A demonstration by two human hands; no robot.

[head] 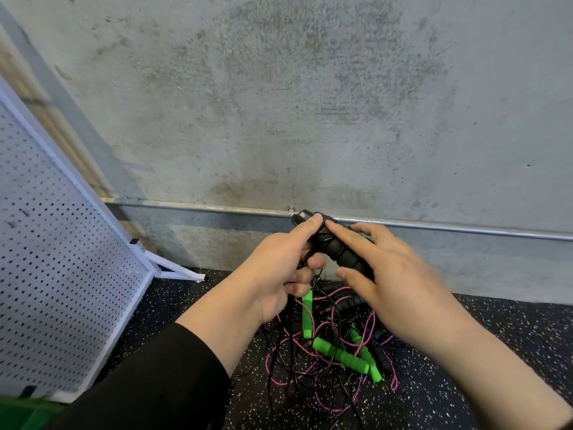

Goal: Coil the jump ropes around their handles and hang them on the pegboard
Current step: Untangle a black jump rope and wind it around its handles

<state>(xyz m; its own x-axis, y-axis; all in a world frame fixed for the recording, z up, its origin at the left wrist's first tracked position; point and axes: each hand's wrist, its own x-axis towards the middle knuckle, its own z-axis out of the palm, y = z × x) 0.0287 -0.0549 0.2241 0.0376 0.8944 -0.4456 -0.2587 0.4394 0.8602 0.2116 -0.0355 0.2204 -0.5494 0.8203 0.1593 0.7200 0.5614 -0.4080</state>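
Note:
Both hands hold up a black foam jump-rope handle (338,251) in front of the concrete wall. My left hand (279,268) grips its upper end and pinches the thin black cord that hangs from it. My right hand (387,274) curls round the ribbed lower part, thumb below and index finger on top. On the floor beneath lies a tangle of ropes (325,367): black cords, a pink braided rope, green foam handles (341,356) and more black handles. The white pegboard (55,259) leans at the left.
A metal pipe (465,229) runs along the base of the concrete wall. The pegboard's white foot (176,270) sticks out over the speckled black rubber floor. A green bin edge (21,414) shows at the bottom left.

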